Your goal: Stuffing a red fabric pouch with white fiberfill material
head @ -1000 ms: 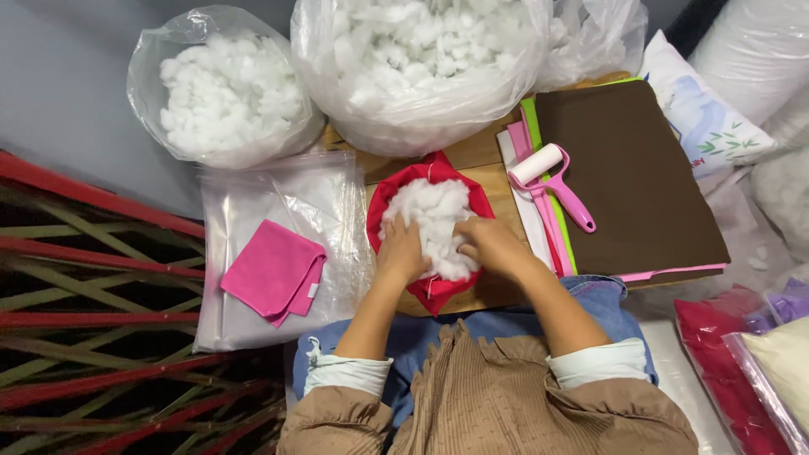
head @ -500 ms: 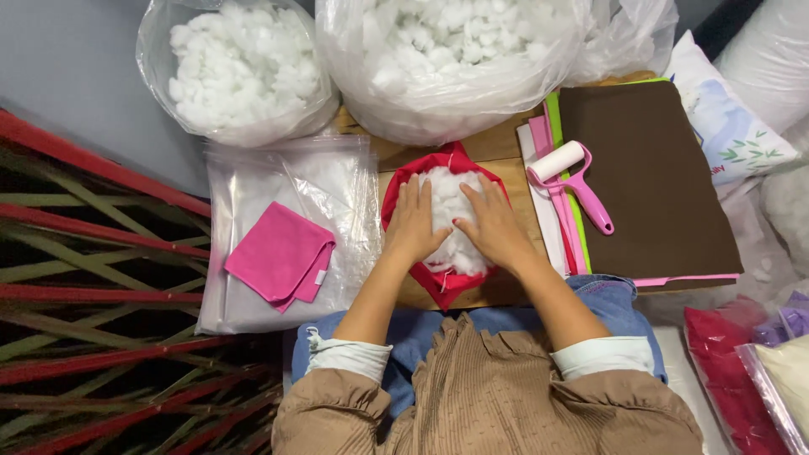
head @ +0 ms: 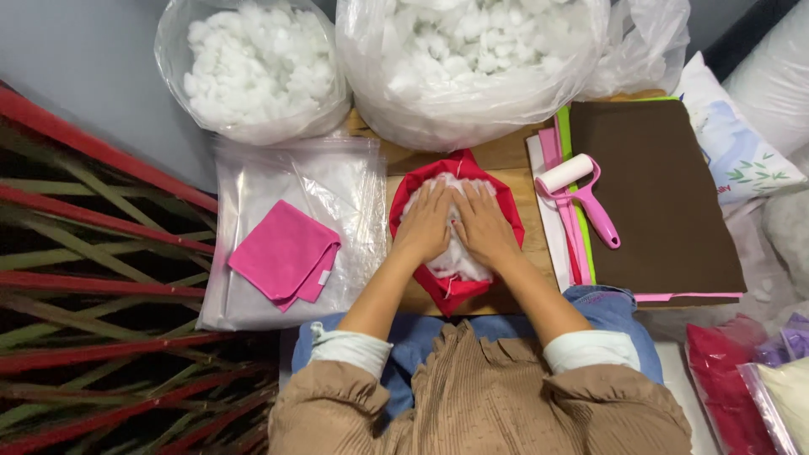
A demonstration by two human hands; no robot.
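A red fabric cover [head: 459,165] lies open on a wooden board [head: 404,181] in front of me, with white stuffing [head: 459,263] inside it. Both palms press flat on the stuffing. My left hand [head: 424,223] rests on its left half, fingers spread and pointing away from me. My right hand [head: 482,224] lies beside it on the right half, thumbs close together. Neither hand grips anything.
Two clear bags of white stuffing [head: 257,63] [head: 472,59] stand at the back. A folded pink cloth [head: 285,250] lies on clear plastic bags [head: 295,181] at left. A pink lint roller [head: 581,198] and brown felt sheets [head: 653,194] sit at right. Red metal bars [head: 93,278] at far left.
My hands pushed a raised clump of stuffing down into the red cover and flattened out over it. The view shifted slightly.
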